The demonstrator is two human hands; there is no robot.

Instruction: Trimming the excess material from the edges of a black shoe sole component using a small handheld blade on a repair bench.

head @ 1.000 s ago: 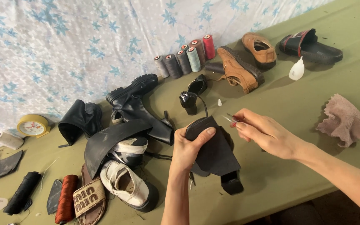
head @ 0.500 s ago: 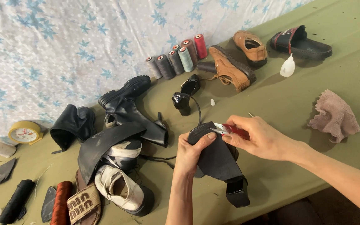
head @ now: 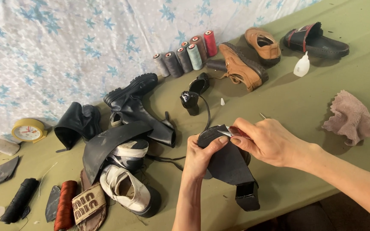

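Near the front edge of the table (head: 322, 107), about midway along it, the left hand (head: 202, 156) grips a black block-heeled shoe (head: 230, 164) from its left side. Its fingers (head: 219, 141) curl over the top of the shoe's sole end, the thumb pressed flat on the dark surface, so the shoe sits firmly clamped in the palm with the block heel pointing down toward the front edge. The right hand (head: 270, 143) comes in from the right, its fingers closed in a pinch on a small red-handled tool (head: 236, 131) whose tip meets the shoe's upper end just beside the left thumb. The two hands almost touch there; the shoe lies under and between both sets of fingers.

Toward the back edge stand a row of thread spools (head: 185, 57), grey, green and red, with a pair of tan leather shoes (head: 245, 64) and a black slide sandal (head: 315, 40) to their right. A small white glue bottle (head: 301, 66) stands near the sandal. A pinkish cloth (head: 351, 117) lies toward the right end. On the left side sits a heap of black boots (head: 133, 102) and white sneakers (head: 127, 192), and a yellow tape measure (head: 27, 129) lies near the back left.
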